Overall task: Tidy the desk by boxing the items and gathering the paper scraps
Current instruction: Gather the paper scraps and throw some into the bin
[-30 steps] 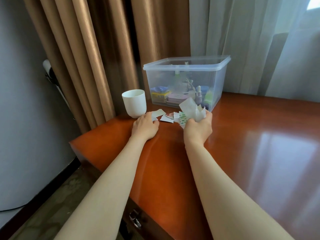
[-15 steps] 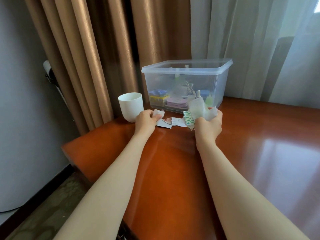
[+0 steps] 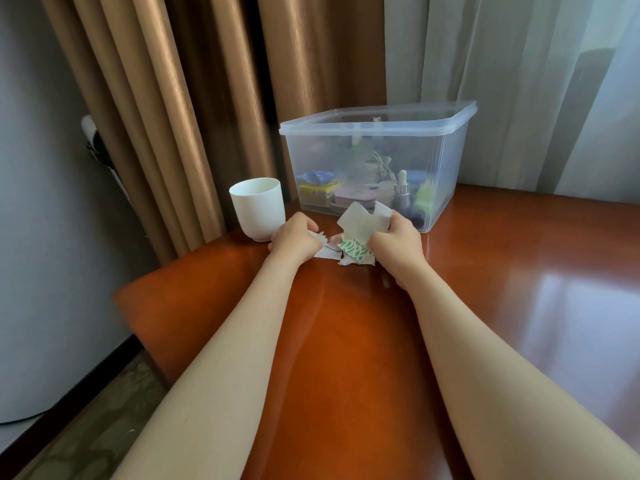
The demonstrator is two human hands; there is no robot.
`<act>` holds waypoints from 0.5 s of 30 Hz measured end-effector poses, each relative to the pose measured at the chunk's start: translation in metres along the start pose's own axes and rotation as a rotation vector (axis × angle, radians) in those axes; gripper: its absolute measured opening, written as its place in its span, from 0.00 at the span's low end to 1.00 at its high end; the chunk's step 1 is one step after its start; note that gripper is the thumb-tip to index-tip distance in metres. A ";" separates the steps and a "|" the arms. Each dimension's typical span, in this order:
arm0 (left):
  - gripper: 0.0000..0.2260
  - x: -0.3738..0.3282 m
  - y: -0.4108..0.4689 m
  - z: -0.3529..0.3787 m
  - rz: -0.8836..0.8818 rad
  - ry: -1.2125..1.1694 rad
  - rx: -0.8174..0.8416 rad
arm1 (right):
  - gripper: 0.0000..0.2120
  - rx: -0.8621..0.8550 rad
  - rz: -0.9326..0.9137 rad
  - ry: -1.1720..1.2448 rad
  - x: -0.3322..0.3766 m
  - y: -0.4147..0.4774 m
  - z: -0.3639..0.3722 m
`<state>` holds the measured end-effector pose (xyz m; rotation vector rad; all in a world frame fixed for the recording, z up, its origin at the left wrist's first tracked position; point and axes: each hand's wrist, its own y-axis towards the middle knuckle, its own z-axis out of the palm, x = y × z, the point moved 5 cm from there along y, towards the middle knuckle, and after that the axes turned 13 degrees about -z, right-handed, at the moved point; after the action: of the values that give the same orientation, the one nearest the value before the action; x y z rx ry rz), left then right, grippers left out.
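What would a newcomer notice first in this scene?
The right hand grips a bunch of paper scraps over the glossy desk, and the left hand holds more beside it. Just behind stands a clear plastic box holding small items, with a white cup to its left.

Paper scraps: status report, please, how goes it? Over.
Right hand grips bunched paper scraps. Left hand pinches loose scrap on desk. Cup beside left hand, not blocking.

Brown curtains [image 3: 156, 116], daylit sheer drapes [image 3: 519, 64], grey wall [image 3: 41, 237], glossy wooden desk [image 3: 519, 268].
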<state>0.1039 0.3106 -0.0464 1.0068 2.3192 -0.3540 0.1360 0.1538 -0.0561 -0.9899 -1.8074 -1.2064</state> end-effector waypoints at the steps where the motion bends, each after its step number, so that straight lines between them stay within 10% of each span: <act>1: 0.15 0.000 0.000 -0.001 0.023 -0.003 0.004 | 0.25 0.045 -0.022 -0.096 0.001 0.002 0.003; 5: 0.19 -0.001 -0.001 -0.001 0.076 0.010 0.034 | 0.26 0.247 -0.054 -0.568 0.008 0.000 0.013; 15: 0.17 -0.001 -0.003 0.000 0.047 0.108 0.047 | 0.30 0.314 -0.034 -0.563 0.015 -0.006 0.015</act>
<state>0.1024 0.3078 -0.0461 1.1275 2.3888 -0.3443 0.1219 0.1693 -0.0495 -1.1898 -2.3639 -0.6591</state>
